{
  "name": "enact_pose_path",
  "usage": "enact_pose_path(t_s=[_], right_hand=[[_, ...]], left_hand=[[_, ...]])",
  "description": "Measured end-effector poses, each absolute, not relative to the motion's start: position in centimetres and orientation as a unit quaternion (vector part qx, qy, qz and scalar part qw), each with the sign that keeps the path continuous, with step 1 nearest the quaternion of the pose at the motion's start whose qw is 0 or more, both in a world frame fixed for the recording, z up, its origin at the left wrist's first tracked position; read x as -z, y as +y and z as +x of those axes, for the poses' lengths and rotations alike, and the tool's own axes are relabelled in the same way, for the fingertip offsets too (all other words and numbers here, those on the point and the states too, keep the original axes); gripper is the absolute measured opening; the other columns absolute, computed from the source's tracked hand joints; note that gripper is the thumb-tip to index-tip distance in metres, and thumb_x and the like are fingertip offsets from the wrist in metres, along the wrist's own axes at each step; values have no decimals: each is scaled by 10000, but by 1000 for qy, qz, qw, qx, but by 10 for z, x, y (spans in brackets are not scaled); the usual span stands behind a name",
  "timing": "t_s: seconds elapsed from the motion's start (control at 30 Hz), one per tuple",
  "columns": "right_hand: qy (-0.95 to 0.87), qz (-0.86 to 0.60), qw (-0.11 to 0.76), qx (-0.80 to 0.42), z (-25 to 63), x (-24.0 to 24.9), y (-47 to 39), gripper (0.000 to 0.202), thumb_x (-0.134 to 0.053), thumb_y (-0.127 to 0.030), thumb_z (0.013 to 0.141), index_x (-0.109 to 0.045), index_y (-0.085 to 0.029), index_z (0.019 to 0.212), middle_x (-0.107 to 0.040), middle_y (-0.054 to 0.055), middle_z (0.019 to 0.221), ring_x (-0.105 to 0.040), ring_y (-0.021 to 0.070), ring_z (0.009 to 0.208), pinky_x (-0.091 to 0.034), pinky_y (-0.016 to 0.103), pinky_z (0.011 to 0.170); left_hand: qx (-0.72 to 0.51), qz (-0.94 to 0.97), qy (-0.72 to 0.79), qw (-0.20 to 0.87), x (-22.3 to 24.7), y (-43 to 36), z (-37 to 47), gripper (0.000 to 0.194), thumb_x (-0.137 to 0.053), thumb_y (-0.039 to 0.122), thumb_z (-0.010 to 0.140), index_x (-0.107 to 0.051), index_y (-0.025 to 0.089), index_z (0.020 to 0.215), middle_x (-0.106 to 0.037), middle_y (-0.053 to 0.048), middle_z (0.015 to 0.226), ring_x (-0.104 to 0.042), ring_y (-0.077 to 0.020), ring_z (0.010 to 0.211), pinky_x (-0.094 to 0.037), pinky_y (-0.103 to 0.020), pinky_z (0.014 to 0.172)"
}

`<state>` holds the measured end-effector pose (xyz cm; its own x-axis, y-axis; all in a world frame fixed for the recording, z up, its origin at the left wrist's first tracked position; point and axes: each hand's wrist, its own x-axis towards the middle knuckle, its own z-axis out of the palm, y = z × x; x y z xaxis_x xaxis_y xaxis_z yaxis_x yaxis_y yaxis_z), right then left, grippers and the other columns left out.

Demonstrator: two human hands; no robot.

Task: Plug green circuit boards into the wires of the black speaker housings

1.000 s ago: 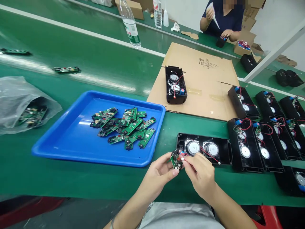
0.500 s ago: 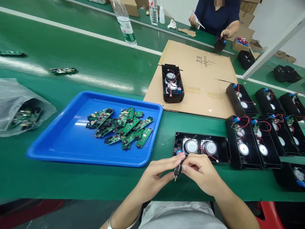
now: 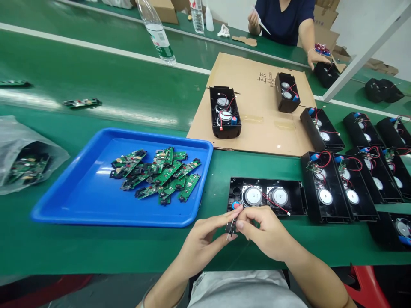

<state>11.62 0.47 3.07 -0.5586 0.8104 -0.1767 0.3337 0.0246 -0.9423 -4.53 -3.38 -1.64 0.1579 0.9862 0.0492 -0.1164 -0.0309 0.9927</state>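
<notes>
My left hand [image 3: 205, 235] holds a small circuit board [image 3: 230, 227] edge-on between thumb and fingers. My right hand [image 3: 265, 229] is closed in a pinch against the board's right side; its fingertips hide what they grip. Just beyond both hands lies an open black speaker box [image 3: 297, 201] with two round speakers [image 3: 252, 196], a blue-and-red cylindrical part [image 3: 236, 205] and a red-black wire ending in a white plug [image 3: 288, 213]. The hands partly cover the box's near left corner.
A blue tray [image 3: 64, 205] holds a pile of circuit boards [image 3: 167, 173]. A plastic bag [image 3: 59, 156] with more boards lies at far left. Several wired speaker boxes [image 3: 325, 196] stand at right. Two more boxes [image 3: 225, 112] rest on cardboard [image 3: 253, 98]. A co-worker [image 3: 282, 25] sits opposite.
My hands have shifted slightly with the board, which has turned a little. The co-worker has set a speaker box on the cardboard and now reaches to another black box at the right.
</notes>
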Motion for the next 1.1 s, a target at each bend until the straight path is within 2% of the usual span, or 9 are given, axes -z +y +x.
enact_pose_path(t_s=[0.07,0.17,0.23,0.37,0.5,0.57,0.8,0.9,1.1], right_hand=[[-742,-415,240,-469,128,-34,5,186,-437,-214,907,-594,-190,809,-624,20,792,-551,153,779,-439,281,734],[-784,-462,265,-320,163,-34,10,246,-374,-161,935,-595,-200,1037,-635,61,991,-544,187,944,-443,340,836],[-788,-504,236,-264,191,-31,14,307,-335,-111,925,-616,-195,1014,-646,64,941,-551,195,885,-464,345,780],[-822,-491,99,-271,224,-23,16,435,-306,-8,873,-641,-199,1076,-664,64,960,-531,206,876,-473,367,767],[-841,-465,23,-276,223,-22,14,482,-321,52,829,-665,-189,1066,-675,64,964,-512,215,880,-458,398,783],[-844,-438,50,-306,220,-22,15,427,-350,28,852,-675,-182,1033,-679,63,956,-518,207,893,-464,382,796],[-768,-448,281,-361,202,-3,23,203,-504,-136,884,-694,-208,896,-677,53,934,-588,189,895,-496,344,796],[-721,-487,312,-382,191,6,22,121,-554,-164,859,-667,-191,896,-678,34,827,-617,166,752,-512,303,701],[-823,-444,289,-206,182,11,17,219,-443,-164,929,-657,-149,883,-644,69,786,-523,193,756,-454,324,685]], left_hand=[[-485,501,473,539,10,-37,-47,266,-681,198,748,-679,232,1011,-714,-76,1098,-655,-248,1035,-540,-361,887],[-440,472,554,526,-3,-42,-53,212,-691,234,714,-622,235,914,-737,-67,1027,-675,-241,971,-543,-332,836],[-373,482,581,539,-12,-44,-57,187,-689,229,691,-604,244,856,-749,-48,974,-680,-232,916,-531,-311,810],[-273,495,542,622,-19,-39,-49,153,-647,238,703,-626,239,855,-739,-25,910,-677,-203,820,-531,-266,729],[-289,461,514,663,-11,-29,-24,213,-632,304,723,-602,215,914,-718,-28,851,-687,-195,753,-554,-272,695],[-324,439,524,654,-6,-26,-10,266,-626,331,733,-577,207,963,-730,-39,866,-701,-208,774,-563,-301,736],[-401,429,595,549,4,-15,14,326,-598,377,769,-554,195,1035,-750,-45,865,-725,-252,797,-610,-369,725],[-412,439,598,528,6,-11,16,324,-597,375,777,-558,190,1040,-753,-50,888,-730,-254,779,-621,-365,700],[-396,473,602,507,5,-11,17,259,-588,324,778,-585,207,1009,-764,-17,841,-735,-230,722,-617,-325,688]])
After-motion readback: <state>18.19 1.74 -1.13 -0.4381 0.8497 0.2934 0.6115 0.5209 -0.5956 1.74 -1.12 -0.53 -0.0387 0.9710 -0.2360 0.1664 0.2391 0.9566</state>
